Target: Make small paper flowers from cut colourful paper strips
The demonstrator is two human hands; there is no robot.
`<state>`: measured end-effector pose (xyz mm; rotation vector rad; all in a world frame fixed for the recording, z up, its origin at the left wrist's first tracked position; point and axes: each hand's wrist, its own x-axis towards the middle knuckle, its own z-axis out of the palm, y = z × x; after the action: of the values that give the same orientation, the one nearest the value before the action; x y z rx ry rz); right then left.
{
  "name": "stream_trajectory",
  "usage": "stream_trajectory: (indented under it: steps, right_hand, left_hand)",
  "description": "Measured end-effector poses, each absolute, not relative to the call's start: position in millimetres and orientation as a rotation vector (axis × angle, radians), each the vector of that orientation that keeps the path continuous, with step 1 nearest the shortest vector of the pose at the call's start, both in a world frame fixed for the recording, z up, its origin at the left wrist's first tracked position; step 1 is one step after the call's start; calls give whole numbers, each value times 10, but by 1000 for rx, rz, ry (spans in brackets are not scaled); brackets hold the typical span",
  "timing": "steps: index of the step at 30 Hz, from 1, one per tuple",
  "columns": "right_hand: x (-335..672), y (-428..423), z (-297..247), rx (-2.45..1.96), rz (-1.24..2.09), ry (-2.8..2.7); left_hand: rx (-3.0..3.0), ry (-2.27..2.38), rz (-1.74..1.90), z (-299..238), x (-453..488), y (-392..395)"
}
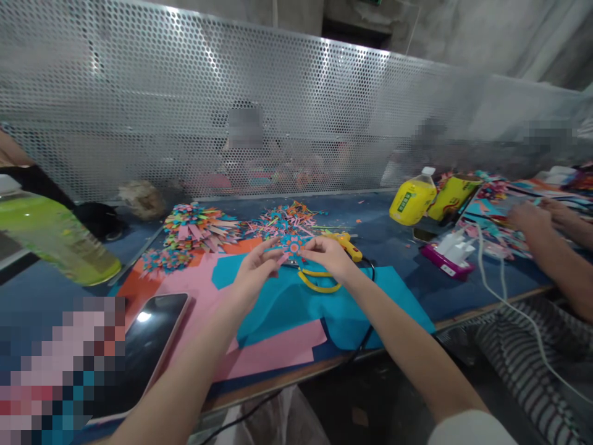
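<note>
Above the blue paper sheet (269, 315), a small round paper flower (294, 248) with blue and pink petals and an orange ring is between my hands. My right hand (331, 254) pinches its right edge, thumb and finger together. At the flower's left side, my left hand (256, 270) is closed on a small pink paper strip (281, 259); whether the strip is joined to the flower, I cannot tell. Just behind my right hand lies a yellow glue gun (351, 248). Yellow-handled scissors (320, 283) rest on the blue sheet, their blades partly hidden.
Piles of coloured paper strips (199, 225) and loose cuttings (290, 217) lie behind. A phone (151, 346) and green bottle (55, 232) are left. Right are a yellow bottle (411, 199), a purple power strip (447, 259) with white cables, and another person's hands (530, 216). A perforated metal screen (296, 123) stands behind.
</note>
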<state>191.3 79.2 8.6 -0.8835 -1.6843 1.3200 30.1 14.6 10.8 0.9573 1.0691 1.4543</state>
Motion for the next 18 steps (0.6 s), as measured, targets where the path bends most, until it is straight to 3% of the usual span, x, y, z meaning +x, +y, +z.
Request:
stream_trajectory:
  steps: [14, 16, 18]
  right_hand:
    - [1915, 789, 97, -877, 1290, -1711]
    - [1914, 808, 80, -857, 1180, -1728]
    - [1922, 817, 70, -829, 853, -1760]
  left_hand:
    - [948, 1100, 1455, 113, 304, 145]
    - [939, 1133, 1472, 110, 299, 149]
    - [889, 1178, 1482, 113, 289, 151]
